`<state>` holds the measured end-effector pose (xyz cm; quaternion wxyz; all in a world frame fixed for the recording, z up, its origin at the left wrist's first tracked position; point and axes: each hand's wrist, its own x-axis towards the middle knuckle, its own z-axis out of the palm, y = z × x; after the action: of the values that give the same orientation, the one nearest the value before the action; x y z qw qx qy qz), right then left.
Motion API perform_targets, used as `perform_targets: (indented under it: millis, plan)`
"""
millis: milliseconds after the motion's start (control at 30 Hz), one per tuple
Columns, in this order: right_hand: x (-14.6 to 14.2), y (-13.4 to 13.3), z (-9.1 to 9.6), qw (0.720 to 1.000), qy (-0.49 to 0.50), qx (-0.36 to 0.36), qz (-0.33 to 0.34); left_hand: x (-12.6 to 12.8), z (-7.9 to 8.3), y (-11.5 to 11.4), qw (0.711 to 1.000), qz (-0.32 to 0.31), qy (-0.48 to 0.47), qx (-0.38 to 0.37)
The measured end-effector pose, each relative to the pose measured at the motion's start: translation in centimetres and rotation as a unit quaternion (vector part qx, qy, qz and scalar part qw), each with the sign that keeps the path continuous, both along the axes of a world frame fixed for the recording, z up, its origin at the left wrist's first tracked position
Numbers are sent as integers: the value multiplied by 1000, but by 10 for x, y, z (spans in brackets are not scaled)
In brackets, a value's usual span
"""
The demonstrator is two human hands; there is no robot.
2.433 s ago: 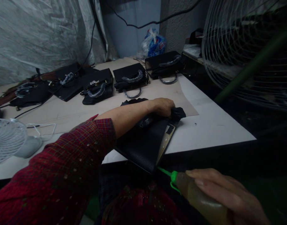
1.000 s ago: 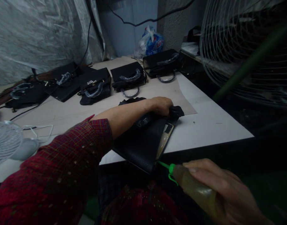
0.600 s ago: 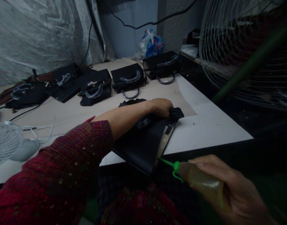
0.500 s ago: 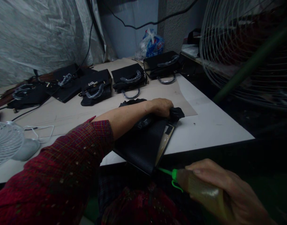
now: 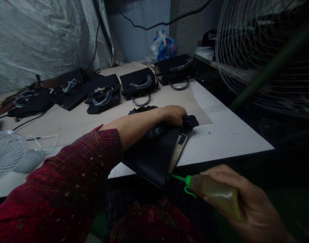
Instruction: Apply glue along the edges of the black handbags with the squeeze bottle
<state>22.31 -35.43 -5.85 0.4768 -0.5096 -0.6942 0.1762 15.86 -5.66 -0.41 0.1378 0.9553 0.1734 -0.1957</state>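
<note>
A black leather handbag (image 5: 151, 158) lies at the table's front edge, one corner jutting over it. Its side is spread, baring a beige strip (image 5: 178, 152) with shiny wet-looking glue along it. My left hand (image 5: 176, 115) reaches across the bag, closed on the dark material at its far end; the fingertips are partly hidden. In my right hand (image 5: 245, 199) is a squeeze bottle of amber glue (image 5: 217, 195), tilted towards the bag. The thin green nozzle points at the near end of the beige strip and seems to touch it.
Several black handbags with plastic-wrapped handles, such as one black bag (image 5: 139, 82), stand along the back of the white table (image 5: 227, 135). A small white fan (image 5: 7, 152) is at the left, a large wire-caged fan (image 5: 265, 60) at the right. A knotted plastic bag (image 5: 163, 47) sits behind.
My right hand has moved the glue bottle slightly up, and its nozzle is higher along the beige strip. The left hand and the handbag stay nearly where they were.
</note>
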Motion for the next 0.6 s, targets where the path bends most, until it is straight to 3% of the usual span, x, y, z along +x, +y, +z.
perform_targets:
  millis: [100,300,500,533,600]
  plan:
    - [7,3,-2,1000,3,-2,13,0,-1,1,1000,-5,-1,2]
    - [30,10,-9,992,-2,50,-118,-1,-1,1,1000,-2,-7,6]
    - [20,3,-10,998,34,11,-44,-2,-4,3,1000,5,-16,2]
    - [17,0,-9,997,47,15,-59,-3,-3,3,1000,6,-21,1]
    - [12,-5,-7,986,67,17,-154,-8,4,4,999,9,-31,1]
